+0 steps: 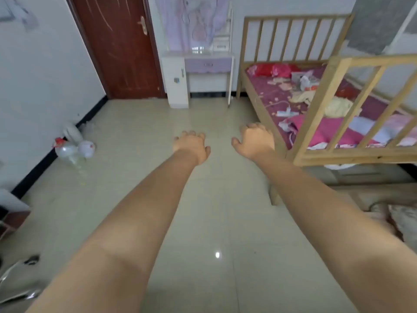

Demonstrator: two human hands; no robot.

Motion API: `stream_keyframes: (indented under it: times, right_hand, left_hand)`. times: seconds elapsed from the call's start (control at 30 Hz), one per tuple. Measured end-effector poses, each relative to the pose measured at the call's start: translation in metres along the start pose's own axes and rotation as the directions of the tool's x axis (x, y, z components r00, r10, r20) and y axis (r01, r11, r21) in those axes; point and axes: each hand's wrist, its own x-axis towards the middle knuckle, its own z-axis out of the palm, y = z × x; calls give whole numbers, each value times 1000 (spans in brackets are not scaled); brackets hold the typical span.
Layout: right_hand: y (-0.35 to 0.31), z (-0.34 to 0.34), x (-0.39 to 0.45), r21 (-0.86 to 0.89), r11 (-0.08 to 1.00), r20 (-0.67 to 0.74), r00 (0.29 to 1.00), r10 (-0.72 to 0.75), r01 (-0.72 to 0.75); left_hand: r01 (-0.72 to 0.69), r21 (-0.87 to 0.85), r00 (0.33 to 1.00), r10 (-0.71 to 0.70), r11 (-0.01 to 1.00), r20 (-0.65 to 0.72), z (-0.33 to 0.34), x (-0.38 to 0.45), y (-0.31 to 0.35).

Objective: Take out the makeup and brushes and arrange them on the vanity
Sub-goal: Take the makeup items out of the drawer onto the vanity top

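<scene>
A white and lilac vanity (176, 57) stands against the far wall, with a lilac drawer (208, 64) and a mirror above it. Both my arms stretch out over the tiled floor, well short of the vanity. My left hand (191, 144) is palm down with fingers loosely curled and holds nothing. My right hand (256, 138) is the same, empty with fingers curled downward. No makeup or brushes are visible from here.
A dark red door (117, 46) is left of the vanity. A wooden-railed bed (316, 105) strewn with clothes and small items fills the right. Plastic bottles (72, 150) lie by the left wall. A pale tiled floor (214, 199) spans the middle.
</scene>
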Motion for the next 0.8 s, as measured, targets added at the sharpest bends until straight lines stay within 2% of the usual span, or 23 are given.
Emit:
stream_keyframes:
  times: [0.2,0.33,0.57,0.8]
  right_hand:
    - [9,91,41,-25,999,246,968,49,-45]
    - [21,140,114,-55,998,326,945,22,-4]
    - [56,175,309,-52,998,357,934,2,18]
    - [74,211,487,-54,998,220,976,-11,24]
  left_hand:
    - [19,-1,974,-18,1000,227,75,61,-24]
    - [24,14,956,-27,1000,291,107,139,-32]
    - [23,-15,970,-19,1000,244,104,333,-40]
    - [38,-19,996,-37,999,79,104,499,-73]
